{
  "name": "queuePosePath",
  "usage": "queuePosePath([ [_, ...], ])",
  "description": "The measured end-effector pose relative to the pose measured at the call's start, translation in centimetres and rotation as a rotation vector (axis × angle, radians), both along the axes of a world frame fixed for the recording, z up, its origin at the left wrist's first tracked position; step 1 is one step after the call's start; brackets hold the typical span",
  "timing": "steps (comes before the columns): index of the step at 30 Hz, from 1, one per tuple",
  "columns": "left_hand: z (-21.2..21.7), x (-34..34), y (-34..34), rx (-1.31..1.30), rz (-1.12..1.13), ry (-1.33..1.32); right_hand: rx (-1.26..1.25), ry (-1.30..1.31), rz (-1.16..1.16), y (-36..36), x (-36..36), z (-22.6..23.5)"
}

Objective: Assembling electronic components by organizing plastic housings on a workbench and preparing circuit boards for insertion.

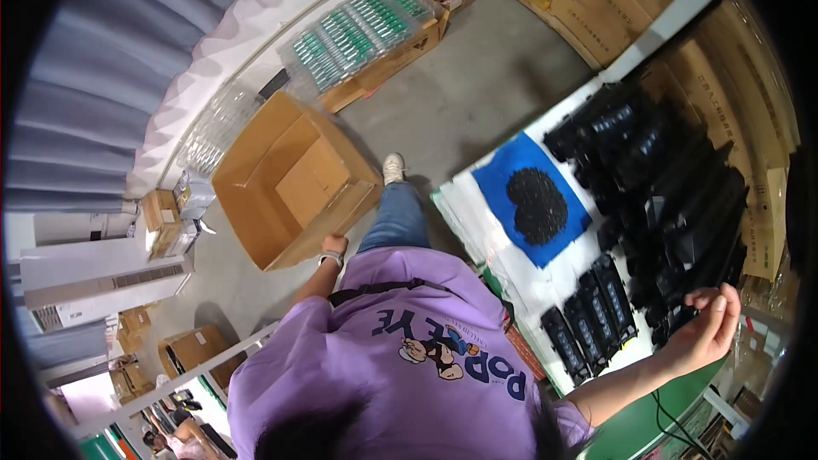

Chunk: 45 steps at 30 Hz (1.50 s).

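Observation:
My left hand (334, 245) is closed at the near rim of a large, empty-looking cardboard box (290, 179) beside my leg; its fingertips are partly hidden. Out to the right, my right hand (714, 322) hovers by the table's end with fingers loosely bent and apart, and I see nothing in it. Close to that hand lie many long black plastic cartridges (656, 196), heaped along the far side of the table. A short row of similar black cartridges (590, 315) sits nearer me on the white table covering (524, 277).
A blue sheet (498, 175) on the table bears a pile of small black parts (537, 204). Beyond the box stand clear trays of green-and-silver pieces (358, 30). Stacked cartons (609, 0) line the far right. A white air conditioner (102, 273) stands left; another person (192, 439) sits lower left.

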State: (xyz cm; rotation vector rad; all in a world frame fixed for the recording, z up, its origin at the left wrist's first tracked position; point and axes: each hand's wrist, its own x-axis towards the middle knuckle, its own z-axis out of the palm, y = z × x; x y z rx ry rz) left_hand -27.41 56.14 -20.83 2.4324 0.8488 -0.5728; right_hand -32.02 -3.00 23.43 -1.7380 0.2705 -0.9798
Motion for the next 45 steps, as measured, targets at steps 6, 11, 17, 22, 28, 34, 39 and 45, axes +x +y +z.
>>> queuePosePath([
  [6,-11.9,8.6,7.9,-0.249,-0.435,-0.093,-0.291,0.287,0.336,12.3,15.8,-1.5],
  [11,-4.5,26.8,8.9,-0.554,-0.195,0.194,-0.602,0.51,0.211,20.5,32.6,-8.8],
  [17,1.7,37.5,9.5,-0.696,0.139,0.208,-0.641,0.721,0.598,27.0,43.1,-11.6],
  [22,-0.8,41.3,7.1,-0.716,0.173,0.432,-0.614,1.032,0.66,25.1,46.1,-15.6],
  [28,-2.8,54.1,-3.9,-0.669,-0.197,0.68,-0.457,1.303,0.462,21.1,45.8,-24.2],
  [34,-5.0,71.0,-15.9,-0.514,-0.494,0.633,-0.34,1.61,0.559,10.6,53.3,-29.2],
  [39,-4.3,84.6,-31.8,-0.758,-0.424,0.347,-0.181,1.116,0.153,-1.4,59.9,-23.0],
  [45,-5.2,90.6,-49.7,-0.718,-0.591,0.479,-0.196,1.167,-0.154,-14.0,61.6,-24.9],
])
